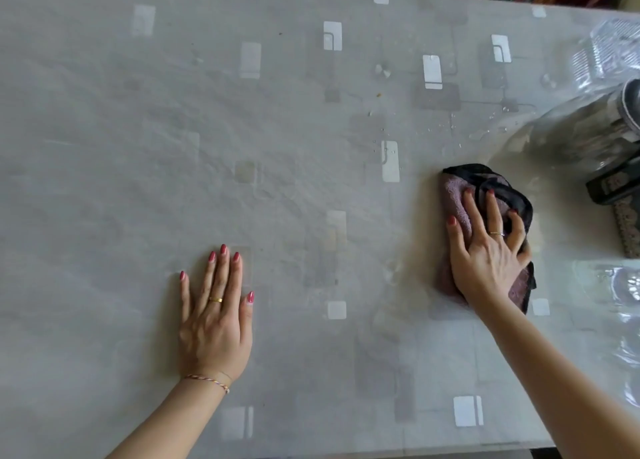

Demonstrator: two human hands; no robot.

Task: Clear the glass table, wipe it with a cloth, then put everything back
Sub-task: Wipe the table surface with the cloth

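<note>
My right hand (490,250) grips the cloth (460,212), bunched lengthwise away from me, apparently damp; my left hand (214,316) lies spread flat on the glass table (104,147).

The left hand (214,320) lies flat, fingers straight, on the glass table (104,147) at seven o'clock. At three o'clock the right hand (490,250) presses a crumpled mauve cloth (457,202) against the glass, fingers curled over it.

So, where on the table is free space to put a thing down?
Free: the wide stretch left of and beyond the left hand, and between it and the cloth under the right hand. Crowded: the right edge, with glassware.
</note>
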